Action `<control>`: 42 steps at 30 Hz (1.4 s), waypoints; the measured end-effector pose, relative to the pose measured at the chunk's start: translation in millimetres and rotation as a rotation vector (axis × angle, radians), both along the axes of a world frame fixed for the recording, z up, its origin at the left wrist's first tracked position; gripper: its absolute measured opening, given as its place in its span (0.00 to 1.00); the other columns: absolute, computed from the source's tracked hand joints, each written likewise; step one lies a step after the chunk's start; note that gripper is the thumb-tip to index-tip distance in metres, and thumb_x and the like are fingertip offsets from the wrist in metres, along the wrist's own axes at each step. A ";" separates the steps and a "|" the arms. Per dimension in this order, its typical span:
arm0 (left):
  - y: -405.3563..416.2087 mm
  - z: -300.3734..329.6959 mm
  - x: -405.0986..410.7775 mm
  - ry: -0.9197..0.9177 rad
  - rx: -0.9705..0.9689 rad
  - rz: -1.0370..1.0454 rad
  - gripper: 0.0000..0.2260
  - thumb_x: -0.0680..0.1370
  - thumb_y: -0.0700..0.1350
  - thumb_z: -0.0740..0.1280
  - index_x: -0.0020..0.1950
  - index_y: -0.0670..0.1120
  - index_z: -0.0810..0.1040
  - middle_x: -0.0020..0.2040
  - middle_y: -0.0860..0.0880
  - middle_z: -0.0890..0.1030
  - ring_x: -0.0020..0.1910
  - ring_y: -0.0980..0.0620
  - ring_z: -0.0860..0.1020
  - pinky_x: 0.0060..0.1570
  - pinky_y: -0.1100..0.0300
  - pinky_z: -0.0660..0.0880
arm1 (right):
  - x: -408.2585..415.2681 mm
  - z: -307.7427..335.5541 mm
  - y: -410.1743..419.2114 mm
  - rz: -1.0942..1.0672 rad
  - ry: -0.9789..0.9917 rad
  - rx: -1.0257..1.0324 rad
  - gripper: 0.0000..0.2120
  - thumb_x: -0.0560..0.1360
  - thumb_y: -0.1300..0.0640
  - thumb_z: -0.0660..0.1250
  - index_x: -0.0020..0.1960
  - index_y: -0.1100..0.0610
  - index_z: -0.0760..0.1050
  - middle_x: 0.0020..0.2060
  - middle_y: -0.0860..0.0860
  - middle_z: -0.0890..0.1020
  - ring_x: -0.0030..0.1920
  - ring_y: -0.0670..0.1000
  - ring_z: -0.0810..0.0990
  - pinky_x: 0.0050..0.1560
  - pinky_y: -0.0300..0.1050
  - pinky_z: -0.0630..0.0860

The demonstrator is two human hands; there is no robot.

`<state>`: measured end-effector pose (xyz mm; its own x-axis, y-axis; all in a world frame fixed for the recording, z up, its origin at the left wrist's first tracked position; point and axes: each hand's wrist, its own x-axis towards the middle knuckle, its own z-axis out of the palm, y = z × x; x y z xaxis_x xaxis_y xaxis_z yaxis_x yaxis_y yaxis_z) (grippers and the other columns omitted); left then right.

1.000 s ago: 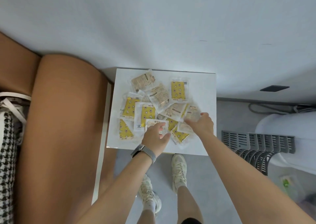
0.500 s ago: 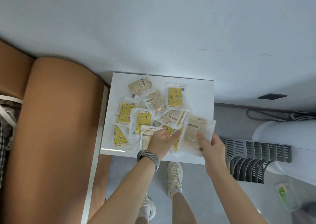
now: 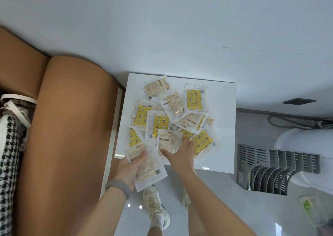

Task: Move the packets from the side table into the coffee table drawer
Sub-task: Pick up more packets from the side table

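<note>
Packets [image 3: 173, 117] lie heaped on the side table [image 3: 223, 127], printing too small to read (yellow star patterns show). At its near edge, the left hand [image 3: 128, 169] grips one packet [image 3: 147, 167]; the right hand [image 3: 180, 153], fingers spread, presses another [image 3: 169, 140].

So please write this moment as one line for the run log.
stage: collecting packets | left hand: holds pale packet | right hand: on next packet | pile on side table | drawer: unseen

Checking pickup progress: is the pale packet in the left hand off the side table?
Yes: the pale packet is lifted in the left hand.
</note>
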<state>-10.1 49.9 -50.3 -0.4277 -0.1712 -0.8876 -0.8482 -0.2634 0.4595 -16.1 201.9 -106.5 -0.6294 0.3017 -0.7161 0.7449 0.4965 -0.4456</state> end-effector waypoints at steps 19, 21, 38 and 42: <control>-27.6 -3.6 26.6 0.044 0.045 -0.125 0.10 0.74 0.41 0.69 0.53 0.39 0.81 0.46 0.43 0.86 0.46 0.46 0.84 0.41 0.56 0.80 | -15.4 -30.1 -30.9 0.329 0.137 0.280 0.45 0.70 0.53 0.75 0.77 0.52 0.49 0.68 0.49 0.69 0.69 0.55 0.62 0.71 0.50 0.60; -26.5 -3.4 27.1 0.060 0.047 -0.145 0.10 0.74 0.42 0.70 0.53 0.40 0.81 0.45 0.44 0.86 0.45 0.48 0.84 0.40 0.57 0.80 | -19.0 -25.9 -25.3 0.320 0.175 0.253 0.41 0.71 0.53 0.75 0.75 0.52 0.54 0.65 0.49 0.72 0.69 0.54 0.63 0.71 0.49 0.60; 5.4 7.7 9.5 0.301 -0.019 -0.561 0.05 0.74 0.43 0.71 0.47 0.51 0.83 0.41 0.55 0.86 0.46 0.53 0.83 0.44 0.65 0.79 | 25.2 37.0 42.6 -0.811 0.083 -0.623 0.11 0.75 0.52 0.69 0.56 0.54 0.76 0.49 0.53 0.82 0.46 0.53 0.82 0.47 0.48 0.80; 3.9 6.9 10.9 0.233 -0.005 -0.339 0.06 0.72 0.44 0.70 0.47 0.46 0.83 0.42 0.49 0.87 0.45 0.49 0.84 0.43 0.58 0.80 | 10.9 10.6 60.2 -1.153 0.045 -0.169 0.39 0.65 0.49 0.79 0.69 0.55 0.63 0.60 0.53 0.75 0.53 0.55 0.76 0.60 0.55 0.76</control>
<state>0.9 53.8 -43.5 -0.6498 0.0095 -0.7601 -0.7599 0.0157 0.6498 -5.2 262.1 -95.8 -0.0698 0.6146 -0.7857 0.6977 -0.5329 -0.4788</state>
